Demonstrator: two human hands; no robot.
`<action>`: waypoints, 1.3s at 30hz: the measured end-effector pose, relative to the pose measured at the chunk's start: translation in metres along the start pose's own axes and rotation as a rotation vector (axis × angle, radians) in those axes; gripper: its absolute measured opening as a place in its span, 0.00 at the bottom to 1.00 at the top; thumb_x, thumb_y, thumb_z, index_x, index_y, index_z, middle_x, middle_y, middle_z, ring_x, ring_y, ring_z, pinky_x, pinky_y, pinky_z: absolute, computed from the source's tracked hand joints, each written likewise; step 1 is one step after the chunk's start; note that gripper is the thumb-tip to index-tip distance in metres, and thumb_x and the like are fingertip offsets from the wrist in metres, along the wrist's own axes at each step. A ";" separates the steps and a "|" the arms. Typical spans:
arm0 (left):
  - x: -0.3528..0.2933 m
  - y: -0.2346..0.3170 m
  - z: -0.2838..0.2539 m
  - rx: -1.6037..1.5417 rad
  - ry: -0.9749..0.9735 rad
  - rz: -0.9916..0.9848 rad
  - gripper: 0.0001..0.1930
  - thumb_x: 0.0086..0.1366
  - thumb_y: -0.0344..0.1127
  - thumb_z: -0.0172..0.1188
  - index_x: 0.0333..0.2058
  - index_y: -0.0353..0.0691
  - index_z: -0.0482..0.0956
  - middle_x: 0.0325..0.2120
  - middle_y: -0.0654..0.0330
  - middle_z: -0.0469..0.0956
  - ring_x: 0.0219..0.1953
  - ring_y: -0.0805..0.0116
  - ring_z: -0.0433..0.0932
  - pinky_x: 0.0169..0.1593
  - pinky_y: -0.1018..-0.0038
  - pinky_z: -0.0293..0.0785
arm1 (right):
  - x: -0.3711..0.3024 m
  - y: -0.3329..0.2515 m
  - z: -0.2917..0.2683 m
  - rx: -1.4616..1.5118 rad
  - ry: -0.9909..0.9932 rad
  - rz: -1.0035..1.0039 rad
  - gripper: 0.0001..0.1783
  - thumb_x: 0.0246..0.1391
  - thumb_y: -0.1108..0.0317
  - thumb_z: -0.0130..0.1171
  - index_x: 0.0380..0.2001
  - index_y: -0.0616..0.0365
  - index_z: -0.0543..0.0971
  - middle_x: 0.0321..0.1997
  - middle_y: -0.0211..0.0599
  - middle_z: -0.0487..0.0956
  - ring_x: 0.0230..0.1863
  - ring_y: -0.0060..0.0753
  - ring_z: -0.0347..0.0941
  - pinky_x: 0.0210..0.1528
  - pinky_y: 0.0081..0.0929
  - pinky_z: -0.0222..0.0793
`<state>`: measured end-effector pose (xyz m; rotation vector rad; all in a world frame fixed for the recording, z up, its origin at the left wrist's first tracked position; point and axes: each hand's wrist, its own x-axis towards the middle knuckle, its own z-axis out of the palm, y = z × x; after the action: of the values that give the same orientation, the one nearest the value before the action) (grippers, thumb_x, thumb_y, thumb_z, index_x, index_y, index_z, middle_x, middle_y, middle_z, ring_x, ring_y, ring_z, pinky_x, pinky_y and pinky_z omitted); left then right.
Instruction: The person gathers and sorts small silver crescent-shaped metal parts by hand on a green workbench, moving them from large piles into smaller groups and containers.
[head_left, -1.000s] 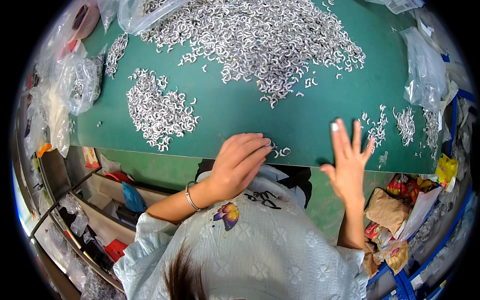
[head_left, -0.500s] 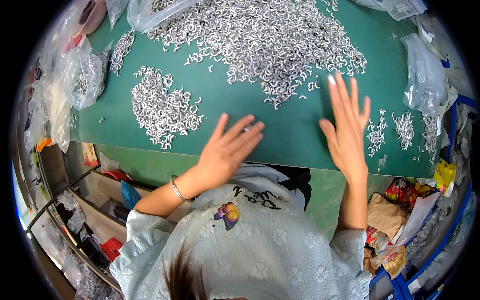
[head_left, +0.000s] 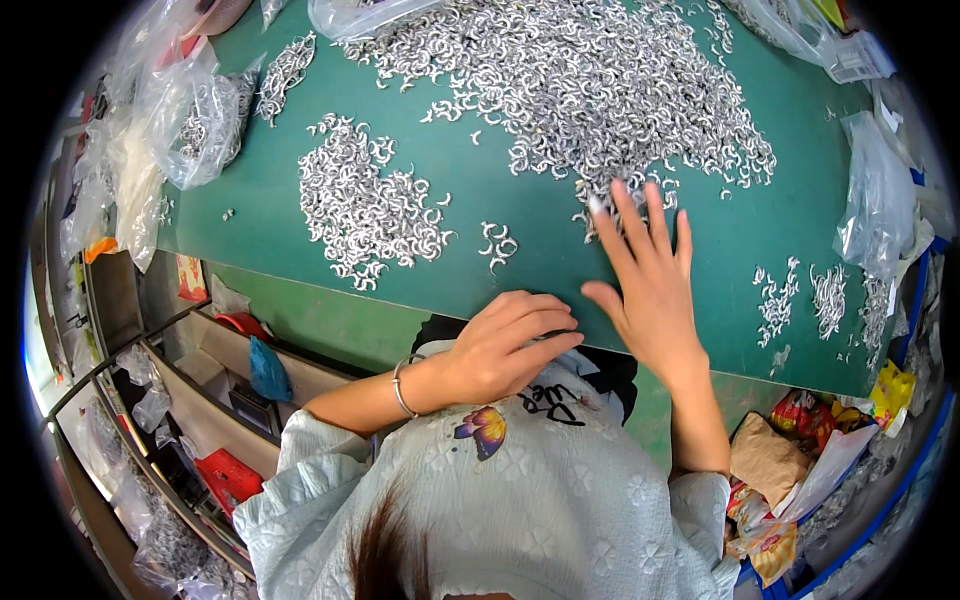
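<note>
1. The large heap (head_left: 580, 80) of small curved silver metal pieces covers the far middle of the green desk (head_left: 520, 200), reaching toward the far right corner.
2. The right hand (head_left: 650, 275) lies flat, palm down, fingers spread, with its fingertips (head_left: 598, 206) touching the near fringe of the large heap. Its grip is released; it holds nothing.
3. The left hand (head_left: 505, 345) sits at the near edge of the desk, fingers loosely curled inward. Whether it encloses any piece cannot be told. A thin bracelet (head_left: 400, 385) circles its wrist.
4. A small cluster (head_left: 497, 243) of the same pieces lies just beyond the left hand, apart from both heaps.
5. A second heap (head_left: 365, 205), flatter and looser, lies toward the left side of the desk, well apart from the large heap.
6. A bare band of smooth green surface runs between the two heaps and along the near edge, giving open room around both hands.
7. Three thin sorted rows (head_left: 810, 295) lie near the right edge.
8. Clear, crinkled plastic bags (head_left: 195, 125) line the left edge; another bag (head_left: 880, 205) lies at the right edge.
</note>
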<state>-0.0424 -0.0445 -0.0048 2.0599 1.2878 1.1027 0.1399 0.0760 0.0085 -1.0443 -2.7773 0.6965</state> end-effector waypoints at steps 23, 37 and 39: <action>0.010 0.004 0.009 0.158 -0.154 -0.184 0.24 0.52 0.21 0.58 0.51 0.30 0.74 0.60 0.48 0.68 0.65 0.47 0.64 0.65 0.50 0.59 | -0.070 -0.005 -0.002 -0.070 -0.083 0.134 0.40 0.44 0.52 0.66 0.63 0.43 0.69 0.74 0.30 0.56 0.75 0.55 0.42 0.65 0.77 0.33; 0.015 0.009 0.006 0.276 -0.161 -0.233 0.25 0.52 0.20 0.57 0.52 0.31 0.74 0.57 0.50 0.71 0.62 0.49 0.67 0.65 0.51 0.59 | -0.089 -0.017 0.001 0.002 -0.067 0.168 0.41 0.41 0.49 0.68 0.62 0.40 0.72 0.75 0.35 0.54 0.75 0.59 0.40 0.65 0.77 0.31; 0.010 0.006 0.005 0.268 -0.118 -0.233 0.24 0.52 0.20 0.57 0.51 0.30 0.75 0.56 0.49 0.71 0.61 0.48 0.68 0.64 0.52 0.61 | -0.093 -0.017 -0.001 0.003 -0.052 0.198 0.41 0.41 0.49 0.67 0.62 0.43 0.71 0.75 0.35 0.54 0.75 0.59 0.40 0.65 0.76 0.30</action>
<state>-0.0327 -0.0381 0.0005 2.0578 1.6391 0.7277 0.2010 0.0056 0.0237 -1.3330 -2.7390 0.7598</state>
